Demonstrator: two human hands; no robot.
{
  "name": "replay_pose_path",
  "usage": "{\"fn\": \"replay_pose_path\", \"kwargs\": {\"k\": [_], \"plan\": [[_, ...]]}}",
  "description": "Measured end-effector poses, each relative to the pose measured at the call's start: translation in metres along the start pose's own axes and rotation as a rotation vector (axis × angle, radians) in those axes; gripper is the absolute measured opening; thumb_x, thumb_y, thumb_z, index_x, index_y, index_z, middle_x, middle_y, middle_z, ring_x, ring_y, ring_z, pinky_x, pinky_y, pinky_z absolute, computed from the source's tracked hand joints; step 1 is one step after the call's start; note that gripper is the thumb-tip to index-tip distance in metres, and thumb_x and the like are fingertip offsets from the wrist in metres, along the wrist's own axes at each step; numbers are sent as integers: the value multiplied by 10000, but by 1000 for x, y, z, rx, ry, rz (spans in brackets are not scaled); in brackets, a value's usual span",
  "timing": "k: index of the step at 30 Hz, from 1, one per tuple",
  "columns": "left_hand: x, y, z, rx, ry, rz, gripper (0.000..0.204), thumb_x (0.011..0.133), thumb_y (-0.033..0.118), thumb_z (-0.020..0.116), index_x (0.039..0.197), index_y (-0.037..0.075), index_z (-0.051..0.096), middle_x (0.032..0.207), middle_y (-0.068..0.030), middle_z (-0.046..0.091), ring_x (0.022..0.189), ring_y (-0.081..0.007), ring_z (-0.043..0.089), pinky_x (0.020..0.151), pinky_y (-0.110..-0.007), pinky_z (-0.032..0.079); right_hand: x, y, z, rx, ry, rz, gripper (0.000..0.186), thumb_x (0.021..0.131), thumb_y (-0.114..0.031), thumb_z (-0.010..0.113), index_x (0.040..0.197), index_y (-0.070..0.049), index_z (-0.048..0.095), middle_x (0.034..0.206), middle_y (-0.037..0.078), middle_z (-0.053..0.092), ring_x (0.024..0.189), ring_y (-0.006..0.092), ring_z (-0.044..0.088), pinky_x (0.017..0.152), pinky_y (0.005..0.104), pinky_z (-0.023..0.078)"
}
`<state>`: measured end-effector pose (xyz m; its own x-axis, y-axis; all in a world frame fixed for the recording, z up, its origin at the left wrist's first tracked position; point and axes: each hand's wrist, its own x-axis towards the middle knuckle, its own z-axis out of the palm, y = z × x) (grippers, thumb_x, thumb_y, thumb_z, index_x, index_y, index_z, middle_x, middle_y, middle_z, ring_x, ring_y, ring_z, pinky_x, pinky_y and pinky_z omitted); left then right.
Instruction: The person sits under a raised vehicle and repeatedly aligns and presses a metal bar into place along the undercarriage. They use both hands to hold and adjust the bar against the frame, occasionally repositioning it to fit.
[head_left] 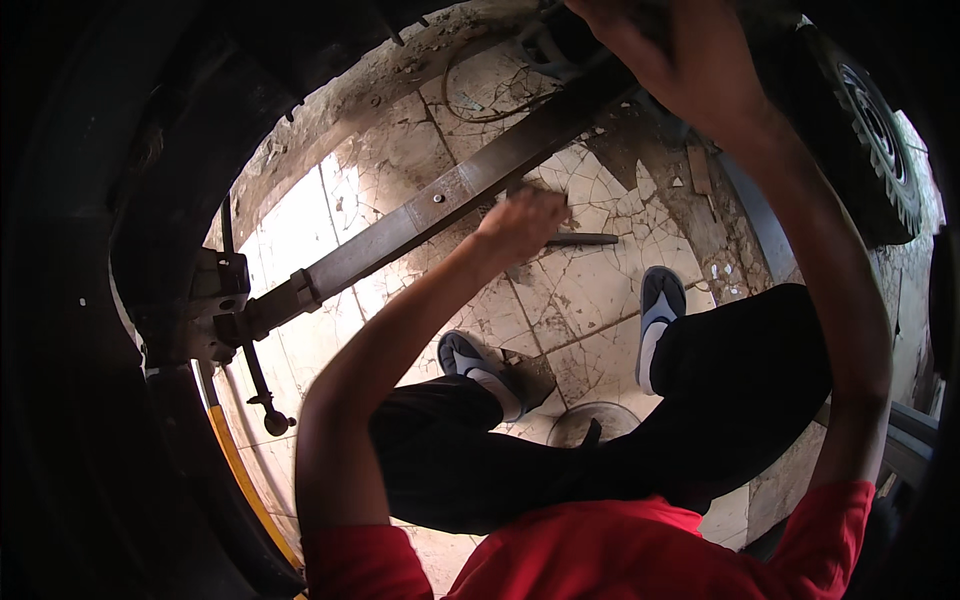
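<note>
The left hand (522, 222) is hovering half-curled beside a metal beam (472, 180) while the right hand (705, 72) is extending beyond view, both grips indeterminable.

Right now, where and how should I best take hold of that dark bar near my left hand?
Probably by the right end of the dark bar, coming from the right: it is straight and slim and points right, while its left end sits close to your left hand. I can't tell whether they touch.

Cracked floor (590, 290), dark wheel (880, 140)
Floor pale-tiled at centre, wheel at upper right, yellow bar (243, 475) at lower left, curved cable (448, 90) at upper centre.
</note>
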<state>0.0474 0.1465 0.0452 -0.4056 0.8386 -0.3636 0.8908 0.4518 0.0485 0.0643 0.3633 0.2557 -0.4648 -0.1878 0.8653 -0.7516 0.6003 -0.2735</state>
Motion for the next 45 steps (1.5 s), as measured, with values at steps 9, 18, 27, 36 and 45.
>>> {"fn": "replay_pose_path", "kwargs": {"k": [9,18,27,36,45], "plan": [[-79,-15,-1,-651,17,-6,237,941,181,625,1154,122,710,1010,-124,722,943,-309,696,861,-418,549,-58,-13,24,-15,-653,274,643,898,-402,731,1391,-54,508,1278,191,621,1167,348,615,998,413,505],[-65,-25,-11,-996,613,-42,285,967,247,667,1178,65,609,1016,-118,702,903,-226,705,780,-375,582,-130,-16,73,179,-1271,652,469,954,-195,644,1370,-15,523,1123,235,686,1070,349,663,917,433,500],[-122,-164,29,101,486,-496,449,1004,278,578,1422,148,477,1320,-68,612,1229,-252,586,1064,-496,458,-130,101,132,-739,-608,241,300,941,-86,545,1222,-77,650,1240,172,642,1142,341,613,963,442,492],[-210,-213,30,94,501,-724,303,975,267,585,1246,132,597,1104,-136,696,975,-352,683,798,-459,562,-145,32,171,-138,-772,70,427,941,13,484,1304,-148,641,1458,79,546,1376,223,482,1170,426,346],[-177,-200,29,64,439,-660,243,984,279,571,1141,102,625,1037,-118,703,913,-334,697,729,-463,569,-212,-56,187,305,-1067,-687,482,954,-57,465,1419,-155,543,1423,90,559,1366,235,487,1191,410,358]]}}
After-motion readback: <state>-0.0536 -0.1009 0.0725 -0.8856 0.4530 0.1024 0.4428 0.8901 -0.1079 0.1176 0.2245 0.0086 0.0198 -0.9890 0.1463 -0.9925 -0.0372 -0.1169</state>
